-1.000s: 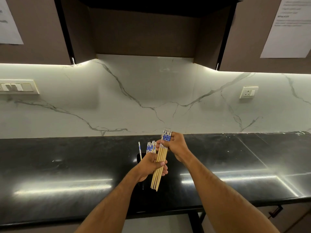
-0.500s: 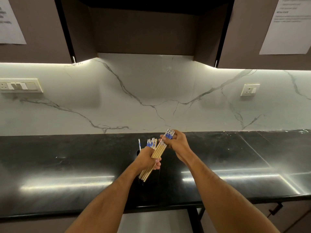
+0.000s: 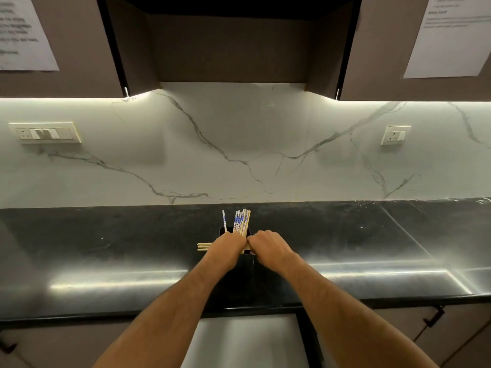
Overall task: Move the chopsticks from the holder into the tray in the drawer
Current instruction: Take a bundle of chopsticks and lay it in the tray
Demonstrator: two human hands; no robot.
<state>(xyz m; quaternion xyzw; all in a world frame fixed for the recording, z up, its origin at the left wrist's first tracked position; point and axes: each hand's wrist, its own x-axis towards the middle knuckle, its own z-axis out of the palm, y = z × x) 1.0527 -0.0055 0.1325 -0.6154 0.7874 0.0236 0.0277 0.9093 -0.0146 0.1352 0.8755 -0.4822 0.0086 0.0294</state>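
Chopsticks (image 3: 241, 221) upright in black holder (image 3: 222, 231) | left hand (image 3: 225, 248) grasping horizontal bundle (image 3: 204, 246) | right hand (image 3: 268, 245) clenched, contents hidden | black counter (image 3: 106, 248)

Two bare forearms, left hand (image 3: 229, 244) and right hand (image 3: 268, 244) (no sleeves, rings or watch visible)

Glossy black countertop (image 3: 106, 251), veined marble backsplash (image 3: 239, 144) — wooden chopsticks (image 3: 241, 221)
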